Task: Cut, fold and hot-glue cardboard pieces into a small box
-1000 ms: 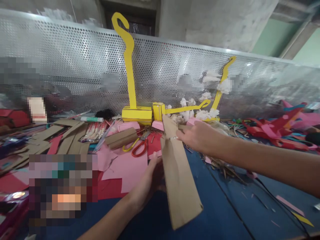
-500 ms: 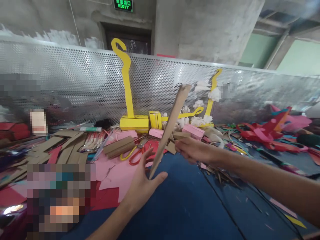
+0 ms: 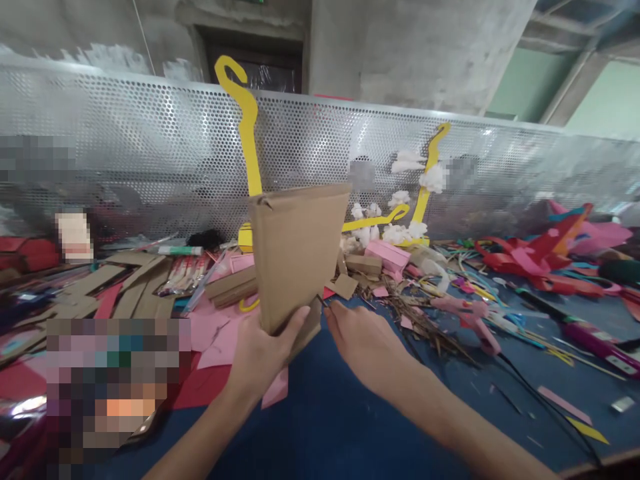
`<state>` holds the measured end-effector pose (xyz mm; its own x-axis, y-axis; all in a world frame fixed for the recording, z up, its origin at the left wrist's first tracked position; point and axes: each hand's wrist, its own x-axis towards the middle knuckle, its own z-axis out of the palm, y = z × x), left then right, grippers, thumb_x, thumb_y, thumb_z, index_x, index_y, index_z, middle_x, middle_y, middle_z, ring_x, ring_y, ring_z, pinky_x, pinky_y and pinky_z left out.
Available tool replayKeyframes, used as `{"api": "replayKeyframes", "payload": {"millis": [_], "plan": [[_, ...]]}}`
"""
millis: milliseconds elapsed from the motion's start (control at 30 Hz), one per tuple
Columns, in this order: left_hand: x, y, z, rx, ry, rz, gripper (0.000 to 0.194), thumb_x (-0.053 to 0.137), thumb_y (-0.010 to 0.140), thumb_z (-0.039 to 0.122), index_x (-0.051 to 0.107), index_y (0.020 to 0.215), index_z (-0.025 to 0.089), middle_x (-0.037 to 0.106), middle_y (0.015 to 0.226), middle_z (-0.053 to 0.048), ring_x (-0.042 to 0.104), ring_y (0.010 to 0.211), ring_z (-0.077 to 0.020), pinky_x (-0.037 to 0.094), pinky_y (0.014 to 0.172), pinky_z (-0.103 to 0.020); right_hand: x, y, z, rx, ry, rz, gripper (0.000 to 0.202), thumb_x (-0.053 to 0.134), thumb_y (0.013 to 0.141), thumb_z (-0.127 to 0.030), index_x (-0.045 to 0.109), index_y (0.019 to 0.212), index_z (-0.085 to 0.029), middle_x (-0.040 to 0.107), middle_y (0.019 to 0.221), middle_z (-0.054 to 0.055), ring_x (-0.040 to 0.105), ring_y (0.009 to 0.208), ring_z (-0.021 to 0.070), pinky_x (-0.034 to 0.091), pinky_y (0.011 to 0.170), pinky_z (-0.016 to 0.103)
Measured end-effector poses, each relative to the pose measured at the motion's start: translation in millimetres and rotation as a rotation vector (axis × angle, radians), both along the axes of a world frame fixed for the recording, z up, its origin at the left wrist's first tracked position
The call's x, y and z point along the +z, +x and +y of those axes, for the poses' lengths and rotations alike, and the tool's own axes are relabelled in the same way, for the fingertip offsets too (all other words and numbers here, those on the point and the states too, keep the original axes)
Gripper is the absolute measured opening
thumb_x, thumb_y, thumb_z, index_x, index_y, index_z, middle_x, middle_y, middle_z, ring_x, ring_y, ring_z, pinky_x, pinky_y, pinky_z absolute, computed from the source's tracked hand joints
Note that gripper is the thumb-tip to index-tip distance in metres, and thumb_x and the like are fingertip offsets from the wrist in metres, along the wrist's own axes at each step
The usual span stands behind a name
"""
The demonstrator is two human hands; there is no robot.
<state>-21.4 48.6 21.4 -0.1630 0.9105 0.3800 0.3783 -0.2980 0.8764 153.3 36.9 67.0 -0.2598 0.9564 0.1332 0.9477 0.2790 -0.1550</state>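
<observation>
A folded sheet of brown cardboard (image 3: 303, 253) stands upright in front of me, with a thick folded edge on its left. My left hand (image 3: 263, 357) grips its lower left part, the thumb lying across the near face. At the lower right edge of the sheet, my right hand (image 3: 363, 340) is closed in a pinch on a thin dark tool (image 3: 321, 301). Its tip touches or nearly touches the cardboard; most of the tool is hidden by the fingers. Behind the sheet rises a yellow hooked strip (image 3: 249, 140), its base mostly covered.
A pink glue gun (image 3: 473, 317) with a black cord lies right of my right hand. Cardboard strips (image 3: 145, 287) and pink paper (image 3: 220, 337) cover the left side. White fluffy tufts (image 3: 397, 233) cling to yellow pieces at the back, before a perforated metal screen (image 3: 160, 153).
The cardboard has turned from nearly edge-on to show its broad face. My left hand has closed on it, and my right hand has come down and nearer to its lower right edge.
</observation>
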Motion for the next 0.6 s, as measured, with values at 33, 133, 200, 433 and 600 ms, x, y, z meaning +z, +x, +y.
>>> {"api": "replayKeyframes", "payload": {"millis": [33, 133, 200, 433, 600], "plan": [[0.6, -2.4, 1.3, 0.038, 0.01, 0.005, 0.036, 0.072, 0.084, 0.048, 0.077, 0.099, 0.016, 0.082, 0.103, -0.009, 0.075, 0.098, -0.0306, 0.061, 0.079, -0.036, -1.0, -6.0, -2.0, -0.033, 0.009, -0.026, 0.032, 0.034, 0.107, -0.026, 0.064, 0.104, -0.014, 0.077, 0.08, 0.015, 0.076, 0.07, 0.0295, 0.045, 0.057, 0.032], [-0.4, -8.9, 5.6, 0.112, 0.025, 0.034, 0.035, 0.074, 0.082, 0.048, 0.078, 0.092, 0.015, 0.082, 0.097, -0.011, 0.076, 0.097, -0.0337, 0.063, 0.077, -0.039, -6.1, -18.7, -4.8, -0.084, 0.052, -0.073, 0.029, 0.036, 0.107, -0.026, 0.056, 0.126, -0.016, 0.079, 0.079, 0.012, 0.077, 0.07, 0.0294, 0.042, 0.053, 0.029], [-2.9, -11.3, 7.9, 0.129, 0.053, 0.024, 0.034, 0.075, 0.081, 0.046, 0.078, 0.094, 0.015, 0.082, 0.1, -0.012, 0.076, 0.1, -0.0341, 0.064, 0.081, -0.04, -11.5, -22.0, -4.5, -0.07, 0.075, -0.095, 0.029, 0.037, 0.107, -0.024, 0.053, 0.129, -0.016, 0.079, 0.077, 0.011, 0.077, 0.069, 0.0289, 0.042, 0.053, 0.029], [-6.3, -10.2, 10.0, 0.17, 0.056, -0.051, 0.035, 0.077, 0.079, 0.042, 0.077, 0.099, 0.013, 0.082, 0.103, -0.012, 0.075, 0.104, -0.0332, 0.066, 0.081, -0.038, -17.7, -21.5, -5.1, 0.005, 0.082, -0.171, 0.024, 0.043, 0.099, -0.009, 0.06, 0.117, -0.014, 0.077, 0.073, 0.011, 0.076, 0.069, 0.0235, 0.048, 0.061, 0.028], [-4.9, -11.6, 11.8, 0.188, 0.04, -0.052, 0.036, 0.077, 0.079, 0.043, 0.077, 0.099, 0.013, 0.082, 0.103, -0.012, 0.075, 0.104, -0.0336, 0.066, 0.08, -0.037, -12.3, -22.6, -7.4, 0.014, 0.005, -0.218, 0.032, 0.049, 0.09, 0.0, 0.06, 0.118, -0.011, 0.076, 0.074, 0.011, 0.075, 0.069, 0.0228, 0.046, 0.059, 0.027]]}}
